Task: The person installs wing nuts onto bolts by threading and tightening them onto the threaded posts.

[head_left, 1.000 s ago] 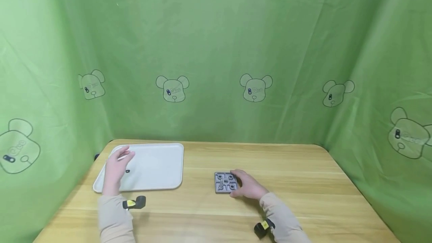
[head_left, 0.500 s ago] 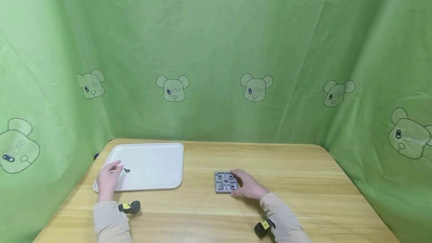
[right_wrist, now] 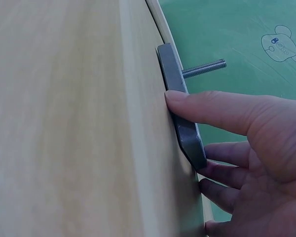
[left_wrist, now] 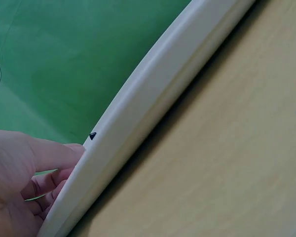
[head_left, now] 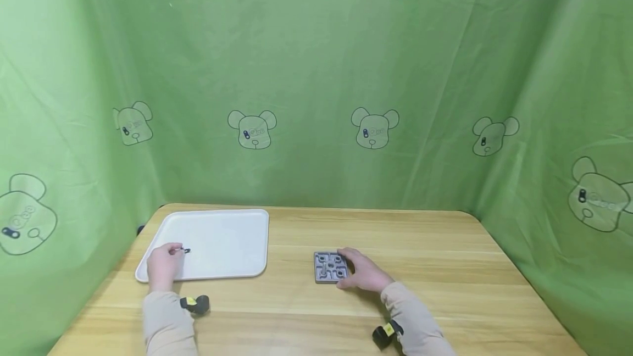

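My right hand point(head_left: 363, 272) grips a square grey metal plate point(head_left: 330, 269) lying on the table, thumb on its near edge and fingers at the far side. A threaded bolt point(right_wrist: 204, 68) stands up from the plate in the right wrist view. Over the left part of a white tray point(head_left: 222, 235), my left hand point(head_left: 163, 265) has its fingertips right beside small black parts point(head_left: 187, 250). In the left wrist view the tray rim hides its fingertips, and a black tip point(left_wrist: 92, 135) shows just beyond the thumb. Whether anything is pinched there cannot be told.
The tray lies on the left half of a wooden table point(head_left: 420, 246), apart from the plate. Green curtains point(head_left: 306, 70) with bear-head prints stand around the back and sides. Each wrist carries a small black camera point(head_left: 196, 305).
My left hand first drew down and left, uncovering the small black parts, then came in toward them with thumb and fingers closer together. My right hand and the plate have stayed in place.
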`<state>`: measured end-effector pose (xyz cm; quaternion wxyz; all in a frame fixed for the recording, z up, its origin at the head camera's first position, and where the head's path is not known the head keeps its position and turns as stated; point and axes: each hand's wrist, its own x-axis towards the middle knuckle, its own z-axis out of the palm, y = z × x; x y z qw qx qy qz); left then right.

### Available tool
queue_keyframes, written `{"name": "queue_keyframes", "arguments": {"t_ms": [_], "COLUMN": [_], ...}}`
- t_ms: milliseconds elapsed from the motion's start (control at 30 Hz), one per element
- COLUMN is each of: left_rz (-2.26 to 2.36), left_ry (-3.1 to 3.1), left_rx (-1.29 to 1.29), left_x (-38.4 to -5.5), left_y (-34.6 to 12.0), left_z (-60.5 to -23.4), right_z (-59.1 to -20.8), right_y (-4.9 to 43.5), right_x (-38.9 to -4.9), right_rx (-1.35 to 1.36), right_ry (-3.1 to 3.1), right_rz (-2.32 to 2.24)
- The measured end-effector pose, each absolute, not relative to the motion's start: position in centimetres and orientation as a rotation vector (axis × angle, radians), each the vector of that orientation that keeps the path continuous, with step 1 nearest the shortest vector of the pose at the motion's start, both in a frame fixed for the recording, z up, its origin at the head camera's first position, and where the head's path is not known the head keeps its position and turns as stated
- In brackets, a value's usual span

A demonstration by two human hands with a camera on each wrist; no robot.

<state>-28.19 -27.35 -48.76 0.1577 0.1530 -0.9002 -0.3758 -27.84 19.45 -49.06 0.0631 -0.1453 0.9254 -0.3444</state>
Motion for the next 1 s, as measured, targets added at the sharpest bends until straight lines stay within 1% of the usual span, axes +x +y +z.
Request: {"name": "queue_keyframes", "arguments": {"t_ms": [467,800,1000], "left_rz": [-1.090,-1.101,-1.113], "left_ry": [-2.621,-2.559,-2.515], "left_rx": [0.498,0.497,0.451], "left_x": [-28.34,-28.20,-28.39], "left_y": [-27.44,-27.34,-27.20], "left_z": [-48.95,-49.13,-48.77], "right_z": [-49.53,-49.41,-49.36], "right_y": [19.63,19.63,19.65], "right_x": [-28.08,-27.98,-27.95], "right_rx": [-0.465,-0.462,-0.456], "right_ry": [2.808,2.810,2.802], "right_rz": [-1.032,-1.024,-1.034]}}
